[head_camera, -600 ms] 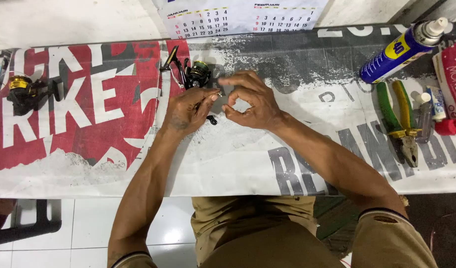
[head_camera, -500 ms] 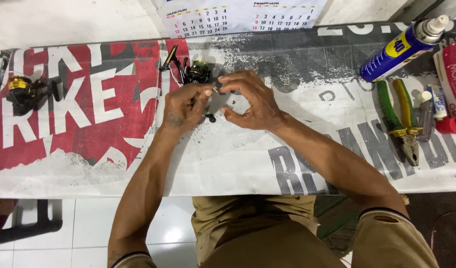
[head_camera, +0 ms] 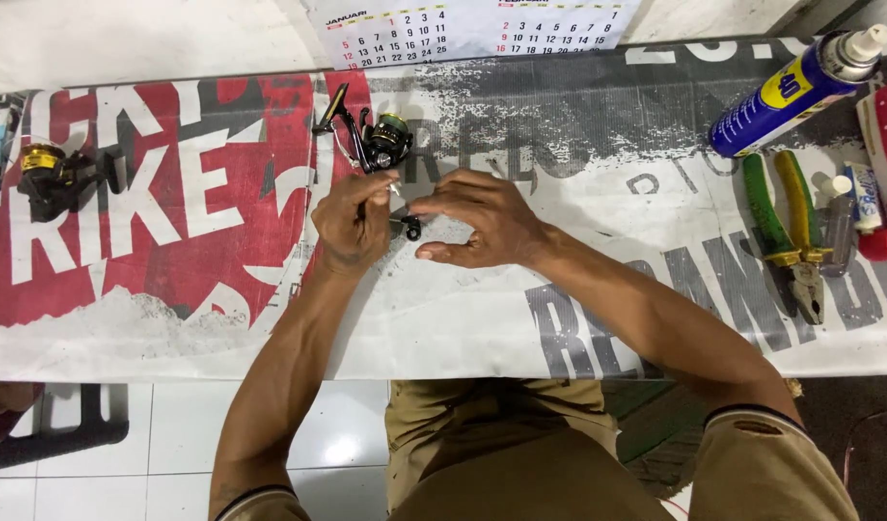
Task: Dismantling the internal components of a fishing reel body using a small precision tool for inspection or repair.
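My left hand (head_camera: 352,222) is pinched shut on a small dark part (head_camera: 410,229), seemingly a little knob on a thin shaft, which sticks out from my fingertips toward the right. My right hand (head_camera: 482,220) sits just beside it, thumb and forefinger brought together at the part's upper end; whether they actually grip it or only touch it I cannot tell, as the fingers cover the contact.

Against the views from a half second back, both hands have drifted slightly down and nearer to me, and the part has come clear of the black and green fishing reel (head_camera: 378,143). Then my fingers were crowded against the reel body; now a clear gap shows between them and it. I judge the piece to be off the reel and under handling in the air above the surface (head_camera: 443,318), not resting on it.

The reel lies on the printed banner that covers the surface, beyond my left hand, its bail arm pointing up and left. A second reel with a gold spool (head_camera: 48,177) lies well apart at the far left. At the right, untouched and unmoved, lie a blue spray can (head_camera: 786,96) and green-handled pliers (head_camera: 789,227).
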